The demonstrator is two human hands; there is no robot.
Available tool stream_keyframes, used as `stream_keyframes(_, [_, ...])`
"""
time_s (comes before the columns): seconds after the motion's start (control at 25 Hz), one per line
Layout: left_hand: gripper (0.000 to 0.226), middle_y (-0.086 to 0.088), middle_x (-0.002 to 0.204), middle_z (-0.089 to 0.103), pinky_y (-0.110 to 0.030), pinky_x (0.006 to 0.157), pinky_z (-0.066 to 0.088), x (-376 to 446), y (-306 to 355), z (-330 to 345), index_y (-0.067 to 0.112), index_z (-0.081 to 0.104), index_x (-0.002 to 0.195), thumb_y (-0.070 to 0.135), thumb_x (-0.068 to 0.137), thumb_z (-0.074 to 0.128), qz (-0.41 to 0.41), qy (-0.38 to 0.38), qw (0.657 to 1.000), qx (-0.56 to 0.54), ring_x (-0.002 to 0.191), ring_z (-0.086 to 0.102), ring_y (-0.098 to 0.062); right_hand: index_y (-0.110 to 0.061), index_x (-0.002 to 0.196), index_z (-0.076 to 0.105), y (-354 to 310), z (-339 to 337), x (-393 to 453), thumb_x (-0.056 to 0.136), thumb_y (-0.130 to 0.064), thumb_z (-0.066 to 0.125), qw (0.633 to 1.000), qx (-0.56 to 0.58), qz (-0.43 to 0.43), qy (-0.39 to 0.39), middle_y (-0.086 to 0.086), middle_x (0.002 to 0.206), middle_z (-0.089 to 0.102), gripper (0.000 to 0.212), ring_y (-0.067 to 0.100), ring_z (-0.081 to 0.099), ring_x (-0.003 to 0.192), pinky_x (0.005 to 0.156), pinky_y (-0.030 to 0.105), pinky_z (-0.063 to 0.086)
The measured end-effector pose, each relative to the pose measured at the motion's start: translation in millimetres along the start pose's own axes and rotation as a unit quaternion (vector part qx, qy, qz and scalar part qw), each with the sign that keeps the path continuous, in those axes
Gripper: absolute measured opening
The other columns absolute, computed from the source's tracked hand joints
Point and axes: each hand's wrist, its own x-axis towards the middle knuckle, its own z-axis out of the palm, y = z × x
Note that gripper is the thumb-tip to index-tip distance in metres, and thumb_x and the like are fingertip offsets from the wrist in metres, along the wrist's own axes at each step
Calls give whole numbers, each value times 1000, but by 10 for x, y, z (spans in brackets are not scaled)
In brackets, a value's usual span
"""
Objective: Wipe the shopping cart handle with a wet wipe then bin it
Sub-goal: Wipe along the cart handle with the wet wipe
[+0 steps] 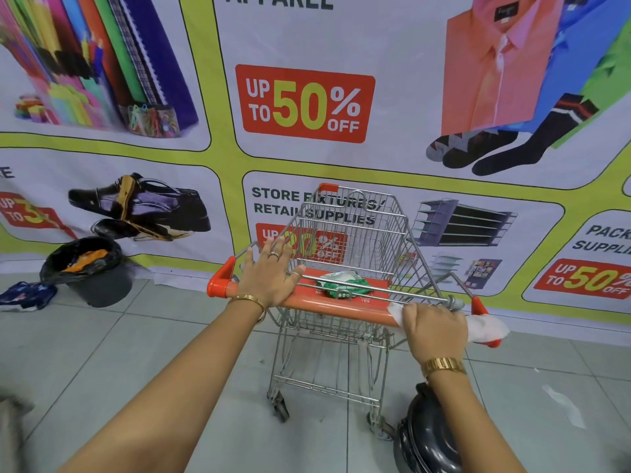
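A wire shopping cart (355, 233) with an orange handle (334, 308) stands in front of me. My left hand (269, 274) rests on the handle's left part, fingers spread flat over it. My right hand (435, 327) grips the handle near its right end, closed around a white wet wipe (485, 327) that sticks out to the right of the fist. A green wipes pack (343, 285) lies on the cart's orange child seat. A dark bin (92, 271) with a black liner stands on the floor to the left, against the wall.
A large printed sale banner (307, 104) covers the wall right behind the cart. A blue bag (27, 295) lies left of the bin. A dark round object (426, 435) sits on the tiled floor by my right arm. A scrap of paper (563, 404) lies at right.
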Motion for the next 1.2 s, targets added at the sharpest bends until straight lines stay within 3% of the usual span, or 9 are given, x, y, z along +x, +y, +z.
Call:
stream_keyframes(0.12, [62,-1,160,1,-50,118,-1,-5,56,13,20,12,148,50,95,18,1,7,1000,-17,148,-4,-21,-14,51,54,-161,-26,62,83,-32,19,997,41,59,-17,8,56,63,51,20,43,53,73,32,39])
stream_keyframes(0.2, [59,-1,160,3,-50,118,-1,-9,58,19,21,14,148,48,96,17,1,16,999,-28,148,-3,-21,-17,56,50,-374,-58,89,82,-34,8,999,32,29,-28,3,64,61,52,19,45,60,83,34,38])
stream_keyframes(0.32, [57,-1,160,5,-50,118,-2,-27,74,32,21,14,148,45,96,17,-3,17,999,-34,148,-2,-21,-15,73,62,-933,-58,63,89,-31,20,996,46,-57,-55,2,72,67,48,20,47,61,77,34,37])
stream_keyframes(0.48, [60,-1,160,1,-54,116,-6,-37,5,-31,21,11,148,49,95,16,-10,10,997,-75,147,-6,-20,-18,45,57,-1129,-69,-17,78,-32,25,993,47,-101,-30,2,38,59,48,17,47,34,49,25,35])
stream_keyframes(0.68, [68,-3,160,5,-59,115,-4,-100,-456,-92,22,15,148,58,91,17,-57,21,996,60,148,-4,-21,-20,86,62,-729,-58,34,88,-32,14,991,8,-128,-39,1,84,69,49,22,57,74,68,33,30])
stream_keyframes(0.88, [62,-1,160,7,-60,113,-4,-111,-400,-58,23,13,148,52,94,18,-65,26,995,67,148,-3,-21,-14,86,64,-1159,-57,103,92,-28,27,992,49,-114,-37,7,87,70,39,25,59,76,76,35,36])
stream_keyframes(0.96, [62,-1,160,7,-60,113,-6,-113,-432,-56,22,12,149,51,94,18,-67,28,995,75,148,-4,-21,-13,83,65,-1420,-75,48,88,-26,24,987,44,-146,-46,9,78,71,43,26,63,72,74,34,41])
stream_keyframes(1.04, [62,-2,160,7,-59,114,-5,-113,-451,-50,21,11,149,51,94,18,-62,28,994,83,148,-4,-21,-17,61,65,-1600,-124,-20,79,-30,24,985,49,-140,-87,4,52,68,46,22,61,50,59,29,46])
stream_keyframes(1.2, [62,-1,160,6,-60,113,-6,-118,-468,-56,21,12,149,51,94,18,-51,35,994,85,147,-5,-21,-20,48,58,-1292,17,5,76,-31,32,981,25,-188,-36,1,35,56,40,16,49,31,42,20,30])
